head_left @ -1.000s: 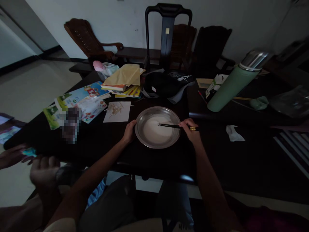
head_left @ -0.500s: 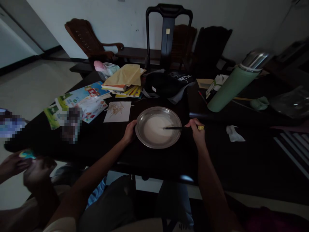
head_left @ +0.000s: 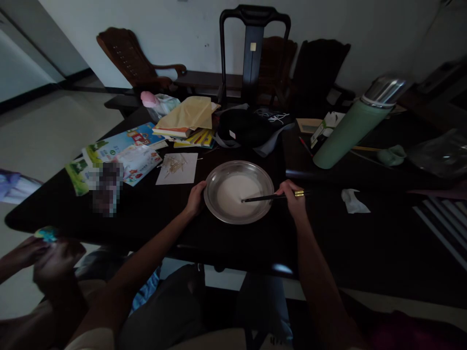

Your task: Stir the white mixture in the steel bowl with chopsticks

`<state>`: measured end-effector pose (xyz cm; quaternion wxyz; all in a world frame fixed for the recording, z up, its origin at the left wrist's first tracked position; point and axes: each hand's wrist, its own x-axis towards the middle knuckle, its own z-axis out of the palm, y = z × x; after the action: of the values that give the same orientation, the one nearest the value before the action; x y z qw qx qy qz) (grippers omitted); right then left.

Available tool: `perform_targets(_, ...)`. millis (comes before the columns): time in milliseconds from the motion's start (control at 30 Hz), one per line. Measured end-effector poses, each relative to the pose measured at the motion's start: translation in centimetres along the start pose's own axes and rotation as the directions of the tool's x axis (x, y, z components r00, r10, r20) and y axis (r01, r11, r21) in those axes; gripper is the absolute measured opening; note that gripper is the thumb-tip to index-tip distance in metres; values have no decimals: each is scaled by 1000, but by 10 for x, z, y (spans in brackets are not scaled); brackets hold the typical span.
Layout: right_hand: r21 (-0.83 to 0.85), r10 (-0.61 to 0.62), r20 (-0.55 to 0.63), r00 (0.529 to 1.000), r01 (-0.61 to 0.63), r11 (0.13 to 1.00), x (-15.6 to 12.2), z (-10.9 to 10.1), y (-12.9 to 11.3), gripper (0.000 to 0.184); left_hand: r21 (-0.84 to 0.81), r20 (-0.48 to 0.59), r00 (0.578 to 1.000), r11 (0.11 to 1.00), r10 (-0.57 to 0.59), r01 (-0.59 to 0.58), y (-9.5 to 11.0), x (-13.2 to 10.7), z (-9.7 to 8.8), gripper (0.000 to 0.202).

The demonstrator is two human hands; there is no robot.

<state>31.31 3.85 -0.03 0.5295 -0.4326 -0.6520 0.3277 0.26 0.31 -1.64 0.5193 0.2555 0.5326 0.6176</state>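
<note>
A round metal basin (head_left: pixel 213 206) stands on the dark table, with a whitish liquid (head_left: pixel 237 192) in it. My left hand (head_left: pixel 196 197) grips the basin's left rim, fingers closed on it. In my right hand (head_left: pixel 292 194), at the basin's right side, is a pair of black chopsticks (head_left: pixel 260 198) with gold bands near the top. Their tips dip into the liquid near the middle. Whether both sticks are together along their whole length is hard to see. Left of the basin, a white sheet of paper (head_left: pixel 186 175) carries several cotton swabs (head_left: pixel 177 164).
Behind the basin lie a black bag (head_left: pixel 248 129) and stacked books (head_left: pixel 193 138). A green thermos (head_left: pixel 352 133) stands at the right, near a crumpled tissue (head_left: pixel 353 201). Another person's hands (head_left: pixel 54 257) hold a small colourful object at the left, below the table edge.
My right hand has moved slightly left and down, and the chopstick tips have shifted left and nearer through the liquid. My left hand stays on the rim.
</note>
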Motion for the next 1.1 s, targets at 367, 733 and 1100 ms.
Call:
perform_targets(367,-11,10,-41,999,-11,1000,0,0,-3,46,-5,14,1000,1000,-17,17,-2,2,-1,21)
perform_targets(733,-18,-9,-65,998,8,1000,-1,2,2,45,-14,8,1000,1000,-12,12,0,0,1,19)
perform_targets(1100,-47,-73,-90,993,69,997,-1,0,0,47,-18,10,999,999,-32,32,2,-1,1,21)
